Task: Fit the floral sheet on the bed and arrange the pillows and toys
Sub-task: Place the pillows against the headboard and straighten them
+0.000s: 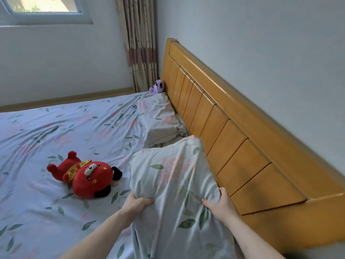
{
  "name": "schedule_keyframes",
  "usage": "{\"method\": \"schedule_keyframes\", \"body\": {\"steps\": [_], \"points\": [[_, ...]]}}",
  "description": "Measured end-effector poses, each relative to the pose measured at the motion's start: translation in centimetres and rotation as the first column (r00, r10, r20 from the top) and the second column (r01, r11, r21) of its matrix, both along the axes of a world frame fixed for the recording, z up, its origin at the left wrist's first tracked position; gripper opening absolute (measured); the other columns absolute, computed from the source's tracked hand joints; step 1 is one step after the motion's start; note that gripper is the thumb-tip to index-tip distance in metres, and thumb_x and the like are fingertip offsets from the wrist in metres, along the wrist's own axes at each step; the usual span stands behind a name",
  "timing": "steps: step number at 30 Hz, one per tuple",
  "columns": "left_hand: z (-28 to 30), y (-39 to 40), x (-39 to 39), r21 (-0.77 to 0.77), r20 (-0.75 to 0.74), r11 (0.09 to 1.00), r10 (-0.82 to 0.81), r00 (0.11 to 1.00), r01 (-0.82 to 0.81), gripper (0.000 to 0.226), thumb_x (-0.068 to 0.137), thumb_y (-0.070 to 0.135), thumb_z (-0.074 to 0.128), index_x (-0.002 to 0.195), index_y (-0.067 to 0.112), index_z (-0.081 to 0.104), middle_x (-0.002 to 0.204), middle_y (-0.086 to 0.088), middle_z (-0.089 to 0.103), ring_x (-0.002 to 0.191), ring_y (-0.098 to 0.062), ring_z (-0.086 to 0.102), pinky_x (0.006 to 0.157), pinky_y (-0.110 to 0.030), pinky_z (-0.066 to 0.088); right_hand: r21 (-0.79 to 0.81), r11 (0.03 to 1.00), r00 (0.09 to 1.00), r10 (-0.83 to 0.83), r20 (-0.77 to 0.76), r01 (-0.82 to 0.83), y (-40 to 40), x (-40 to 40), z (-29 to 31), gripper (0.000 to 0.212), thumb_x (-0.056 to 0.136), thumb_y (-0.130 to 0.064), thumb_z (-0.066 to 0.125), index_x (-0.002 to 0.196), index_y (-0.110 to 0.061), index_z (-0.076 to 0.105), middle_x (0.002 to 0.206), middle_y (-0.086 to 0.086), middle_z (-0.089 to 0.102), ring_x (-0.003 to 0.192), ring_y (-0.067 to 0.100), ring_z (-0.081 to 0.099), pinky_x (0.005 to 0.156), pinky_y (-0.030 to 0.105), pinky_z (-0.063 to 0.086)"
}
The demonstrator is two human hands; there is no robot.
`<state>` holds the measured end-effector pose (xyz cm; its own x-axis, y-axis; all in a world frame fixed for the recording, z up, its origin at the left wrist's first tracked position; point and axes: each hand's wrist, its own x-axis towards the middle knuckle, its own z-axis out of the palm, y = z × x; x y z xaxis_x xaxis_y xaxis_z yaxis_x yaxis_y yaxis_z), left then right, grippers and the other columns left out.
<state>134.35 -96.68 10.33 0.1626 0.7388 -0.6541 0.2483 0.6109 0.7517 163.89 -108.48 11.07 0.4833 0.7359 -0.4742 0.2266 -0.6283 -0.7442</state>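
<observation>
A pale floral sheet (56, 131) with green leaves and pink flowers covers the bed. I hold a floral pillow (173, 172) raised above the sheet, close to the wooden headboard (224, 131). My left hand (136, 202) grips its lower left edge and my right hand (220, 206) grips its lower right edge. A second floral pillow (160, 120) lies flat against the headboard further away. A red plush toy (85, 174) lies on its side on the sheet to the left. A small purple plush toy (157, 86) sits at the bed's far corner.
A patterned curtain (140, 43) hangs in the room corner beyond the bed. A window (44, 10) is at the upper left, above a wooden baseboard (65, 100). The headboard stands against a plain wall (261, 43).
</observation>
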Motion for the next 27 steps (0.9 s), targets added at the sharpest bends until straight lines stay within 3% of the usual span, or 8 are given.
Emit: {"method": "schedule_keyframes", "body": {"steps": [4,7,12,15,18,23,25,27], "points": [[-5.1,2.3,2.4,-0.028,-0.109,0.999,0.039,0.993,-0.042,0.051,0.071,0.019,0.087,0.114,0.020,0.061,0.101,-0.006,0.076,0.089,-0.029,0.074,0.082,-0.047,0.061,-0.052,0.996,0.996,0.080,0.033,-0.078,4.6,2.6,-4.9,0.053,0.083,-0.042,0.077,0.121,-0.027,0.044,0.112,-0.006,0.064,0.097,0.015,0.064,0.084,0.038,0.058],[-9.8,3.8,3.1,-0.058,-0.199,0.995,0.073,0.977,-0.086,0.044,0.076,0.017,0.084,0.111,0.016,0.058,0.100,-0.009,0.073,0.089,-0.030,0.072,0.081,-0.042,0.060,-0.083,0.988,0.988,0.133,0.083,-0.127,7.6,2.8,-10.0,0.067,0.082,-0.044,0.075,0.135,-0.026,0.037,0.130,-0.003,0.057,0.112,0.017,0.059,0.093,0.041,0.055],[-23.0,6.3,2.2,-0.107,-0.312,0.991,0.040,0.949,-0.077,0.050,0.075,0.020,0.081,0.118,0.014,0.057,0.102,-0.007,0.070,0.089,-0.027,0.069,0.079,-0.038,0.058,-0.208,0.931,0.914,0.344,0.216,-0.301,12.4,0.9,-21.3,0.094,0.089,-0.039,0.069,0.158,-0.033,0.006,0.165,-0.001,0.012,0.150,0.024,0.023,0.119,0.041,0.031],[-28.9,5.3,1.3,-0.122,-0.369,0.992,-0.084,0.926,0.041,0.042,0.078,0.019,0.078,0.117,0.014,0.064,0.100,-0.001,0.070,0.091,-0.021,0.068,0.074,-0.029,0.055,-0.041,0.927,0.845,0.357,0.397,-0.372,15.3,-2.5,-25.6,0.088,0.091,-0.044,0.062,0.159,-0.041,0.006,0.168,-0.013,-0.006,0.155,0.017,-0.001,0.125,0.043,0.016],[-33.1,4.7,0.1,-0.113,-0.387,0.993,-0.084,0.918,0.043,0.045,0.076,0.024,0.079,0.115,0.025,0.055,0.107,0.004,0.066,0.104,-0.023,0.065,0.088,-0.032,0.053,0.115,0.869,0.783,0.368,0.501,-0.481,18.5,-7.2,-29.6,0.076,0.094,-0.049,0.052,0.160,-0.036,0.017,0.169,-0.007,-0.001,0.156,0.017,-0.004,0.126,0.040,0.007],[-37.1,4.5,-1.7,-0.168,-0.351,0.984,-0.114,0.929,0.058,0.026,0.085,0.015,0.075,0.087,0.030,0.055,0.087,0.014,0.060,0.077,-0.003,0.056,0.062,-0.018,0.046,-0.302,0.729,0.517,0.660,0.545,-0.614,14.1,-11.6,-40.4,0.076,0.099,-0.063,0.022,0.161,-0.030,-0.006,0.167,-0.006,-0.020,0.155,0.023,-0.015,0.125,0.050,-0.006],[-38.2,4.5,-2.2,-0.189,-0.345,0.979,-0.143,0.928,0.080,0.024,0.084,0.017,0.075,0.096,0.026,0.057,0.091,0.011,0.063,0.080,-0.006,0.059,0.064,-0.020,0.048,-0.329,0.728,0.510,0.667,0.543,-0.602,13.0,-11.6,-41.1,0.077,0.099,-0.064,0.023,0.161,-0.029,-0.008,0.161,-0.010,-0.028,0.155,0.023,-0.016,0.125,0.051,-0.005],[-38.1,4.6,-2.4,-0.230,-0.325,0.972,-0.112,0.939,0.037,0.035,0.081,0.021,0.075,0.110,0.024,0.057,0.100,0.006,0.067,0.087,-0.013,0.064,0.069,-0.026,0.051,-0.229,0.796,0.594,0.579,0.559,-0.561,14.0,-11.0,-39.3,0.075,0.099,-0.063,0.028,0.161,-0.032,-0.001,0.166,-0.011,-0.020,0.155,0.019,-0.016,0.125,0.050,-0.003]]}}
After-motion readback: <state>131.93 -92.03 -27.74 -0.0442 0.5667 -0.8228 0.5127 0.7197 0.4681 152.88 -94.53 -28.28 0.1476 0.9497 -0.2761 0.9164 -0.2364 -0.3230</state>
